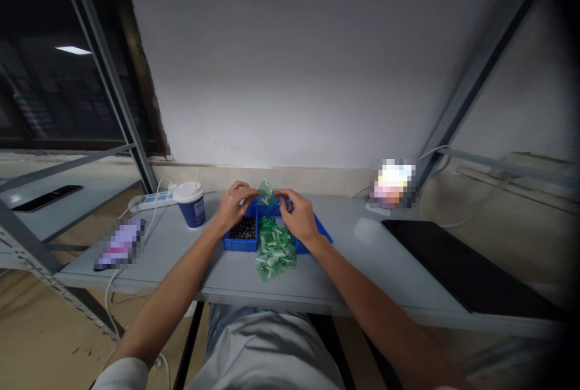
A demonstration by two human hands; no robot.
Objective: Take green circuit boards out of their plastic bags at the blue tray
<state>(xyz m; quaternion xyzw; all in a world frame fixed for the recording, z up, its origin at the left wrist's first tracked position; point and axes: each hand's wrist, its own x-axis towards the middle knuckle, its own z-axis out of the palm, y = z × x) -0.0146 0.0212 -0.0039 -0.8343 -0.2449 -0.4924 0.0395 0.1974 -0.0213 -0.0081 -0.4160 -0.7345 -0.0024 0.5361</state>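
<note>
Between my two hands a small green plastic bag [267, 193] is held up above the blue bins. My left hand [236, 203] pinches its left edge, over a blue bin [241, 246] of small dark parts. The fingers of my right hand [296, 212] close on the bag's right side, above another blue bin [322, 231] whose contents my hand and wrist mostly hide. A pile of green bags [274, 247] with small pieces inside lies between the bins and spreads toward the table's front edge.
On the left of the grey table [353, 269] stand a lidded blue cup [192, 209], a power strip [156, 200] and a blurred phone [120, 244] with a white cable. A black flat panel [462, 269] and a lit, blurred screen [393, 183] are on the right.
</note>
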